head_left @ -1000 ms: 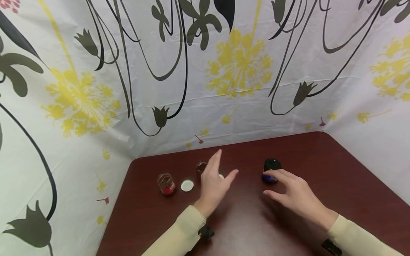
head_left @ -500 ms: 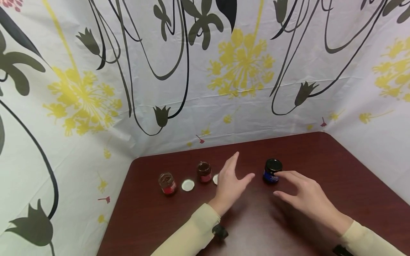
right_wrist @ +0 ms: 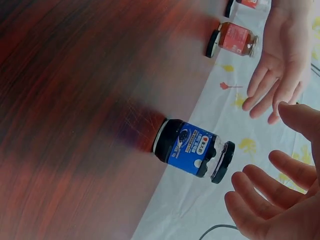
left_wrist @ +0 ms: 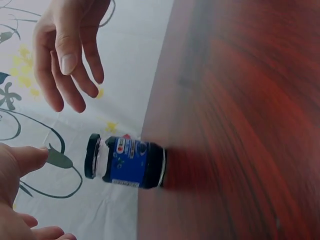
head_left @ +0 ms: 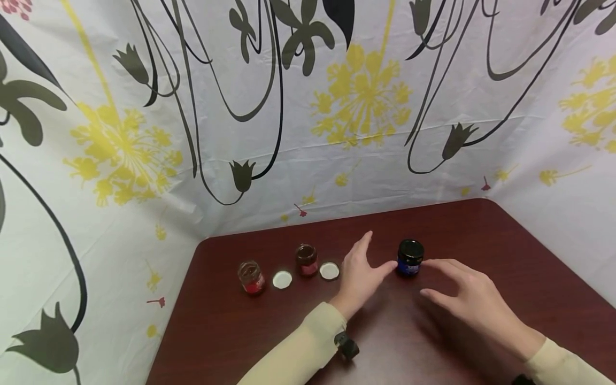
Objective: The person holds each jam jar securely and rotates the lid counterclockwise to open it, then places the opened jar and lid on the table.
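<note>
Blue-labelled jar [head_left: 409, 259] stands upright on the table [head_left: 212, 331], between left hand [head_left: 360, 278] and right hand [head_left: 476, 299]. I see both hands' fingers parted wide from the thumbs, holding nothing; which is nearer, I cannot tell.

There are three jars [head_left: 410, 259], two loose lids [head_left: 329, 271], two hands [head_left: 360, 278] — and one table [head_left: 216, 331].

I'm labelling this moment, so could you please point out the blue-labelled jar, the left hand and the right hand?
Blue-labelled jar [right_wrist: 191, 149]: right wrist view, on its label.
Left hand [head_left: 359, 276]: head view, middle of the hand.
Right hand [head_left: 475, 297]: head view, middle of the hand.
</note>
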A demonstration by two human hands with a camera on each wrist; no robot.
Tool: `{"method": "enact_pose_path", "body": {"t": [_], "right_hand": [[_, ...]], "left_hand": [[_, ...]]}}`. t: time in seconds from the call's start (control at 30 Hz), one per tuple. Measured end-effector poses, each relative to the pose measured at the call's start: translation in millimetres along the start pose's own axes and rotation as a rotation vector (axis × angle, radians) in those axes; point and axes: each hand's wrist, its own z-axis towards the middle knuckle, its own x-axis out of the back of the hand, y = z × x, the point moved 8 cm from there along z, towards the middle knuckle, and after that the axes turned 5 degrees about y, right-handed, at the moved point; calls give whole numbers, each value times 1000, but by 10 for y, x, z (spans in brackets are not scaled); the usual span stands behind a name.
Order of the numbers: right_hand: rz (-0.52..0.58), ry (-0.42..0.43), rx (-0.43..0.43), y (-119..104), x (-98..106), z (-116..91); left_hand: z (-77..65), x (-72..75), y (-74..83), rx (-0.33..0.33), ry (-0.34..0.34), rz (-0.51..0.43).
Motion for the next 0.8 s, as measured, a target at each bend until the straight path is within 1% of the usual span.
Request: {"method": "enact_pose_path", "body": {"t": [0.17, 0.3, 0.5, 0.8], "right_hand": [[-4, 0, -7, 26, 24, -30], [-10, -1, -13, 42, 30, -55], [-17, -2, -19, 63, 75, -72], [-27, 7, -11, 102, 144, -109]], "left_hand": [[19, -129, -13, 56, -23, -60], [28, -209, -11, 72, -35, -78], [22, -289, -53, 101, -41, -98], [25, -402, -90, 118, -52, -117]]}}
